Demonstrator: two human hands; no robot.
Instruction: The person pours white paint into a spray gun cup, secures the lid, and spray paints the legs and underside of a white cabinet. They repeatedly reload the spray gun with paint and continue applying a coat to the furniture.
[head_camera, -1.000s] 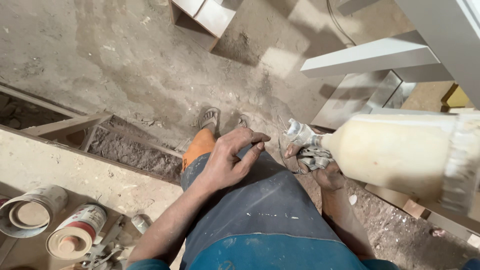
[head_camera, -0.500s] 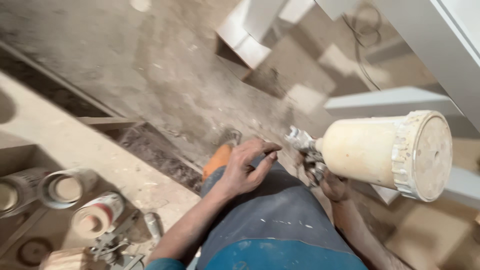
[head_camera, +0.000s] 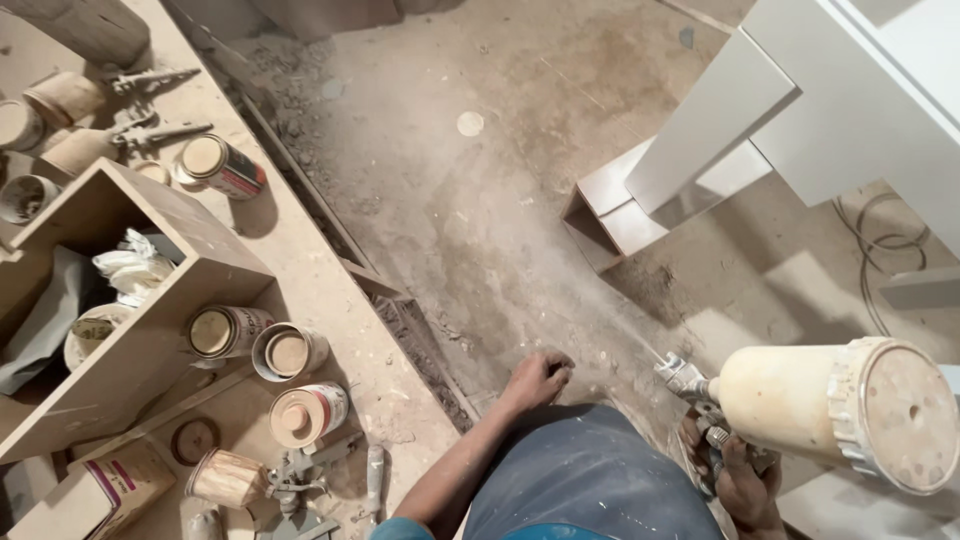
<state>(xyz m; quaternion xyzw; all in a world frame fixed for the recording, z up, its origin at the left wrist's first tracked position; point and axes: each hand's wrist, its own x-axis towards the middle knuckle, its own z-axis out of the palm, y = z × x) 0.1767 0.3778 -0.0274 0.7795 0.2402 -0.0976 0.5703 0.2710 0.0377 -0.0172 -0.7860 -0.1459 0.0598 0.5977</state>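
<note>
Low at the right, the right hand (head_camera: 742, 482) grips a spray gun (head_camera: 700, 400) with its fingers wrapped round the handle, cream cup (head_camera: 840, 410) on top. The left hand (head_camera: 537, 379) rests on the knee, fingers curled loosely, holding nothing, near dusty paint cans (head_camera: 290, 385).

On the dusty board at left, several round tins, most lying on the side. Near the top, one tin (head_camera: 218, 165) with cream lid and a label in white, red and dark. Beside the open wooden box, two tins close together: one (head_camera: 226, 330) with pale lid and a white and red label, one (head_camera: 288, 353) showing only a tan lid. Lower, another tin (head_camera: 308, 413) with white and red label, and a brownish tin (head_camera: 226, 478) near it. At bottom left corner, a cardboard carton (head_camera: 95, 495), beige with a purple and white label. At top left, more dusty tins (head_camera: 20, 125), labels not readable. No signs, no screens.
</note>
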